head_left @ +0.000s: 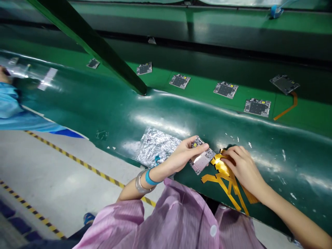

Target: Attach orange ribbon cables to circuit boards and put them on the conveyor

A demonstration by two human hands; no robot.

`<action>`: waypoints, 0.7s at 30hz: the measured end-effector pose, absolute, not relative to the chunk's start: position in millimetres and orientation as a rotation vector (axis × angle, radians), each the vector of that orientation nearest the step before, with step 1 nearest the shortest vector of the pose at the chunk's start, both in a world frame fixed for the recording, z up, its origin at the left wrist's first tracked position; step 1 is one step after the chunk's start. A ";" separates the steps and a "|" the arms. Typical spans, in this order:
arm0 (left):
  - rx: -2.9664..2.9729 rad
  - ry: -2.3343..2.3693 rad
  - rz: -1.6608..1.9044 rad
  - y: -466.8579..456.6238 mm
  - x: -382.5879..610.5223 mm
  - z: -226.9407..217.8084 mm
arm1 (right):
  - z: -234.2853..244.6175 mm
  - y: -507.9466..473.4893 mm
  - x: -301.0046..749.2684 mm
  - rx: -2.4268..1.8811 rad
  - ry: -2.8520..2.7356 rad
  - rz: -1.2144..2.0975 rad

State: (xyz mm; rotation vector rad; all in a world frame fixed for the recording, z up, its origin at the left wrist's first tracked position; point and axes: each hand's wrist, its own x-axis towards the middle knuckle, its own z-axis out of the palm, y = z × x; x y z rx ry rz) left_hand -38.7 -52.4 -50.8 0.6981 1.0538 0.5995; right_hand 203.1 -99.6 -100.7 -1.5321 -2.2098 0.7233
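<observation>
My left hand [190,152] grips a small circuit board [201,162], thumb on top and fingers beneath, tilted above the green bench. Just to its right lies a pile of orange flex cables [225,169], fanned toward the bench's near edge. My right hand [240,164] has its fingers curled onto the top of this pile, pinching at the cables; the fingertips are partly hidden. Under and left of my left wrist is a crinkled silver bag [158,147]. A blue band [150,177] circles that wrist.
Several circuit boards lie along the green strip behind the bench, including one board [226,90]. The far-right board [284,84] has an orange flex cable [294,102] at it. A slanted green post [103,48] rises at left. A co-worker's blue sleeve [10,107] shows at far left.
</observation>
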 end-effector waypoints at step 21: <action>1.142 1.033 0.345 -68.1 -25.8 -39.0 | -34.5 -117.6 197.6 -1.632 -1.438 1.417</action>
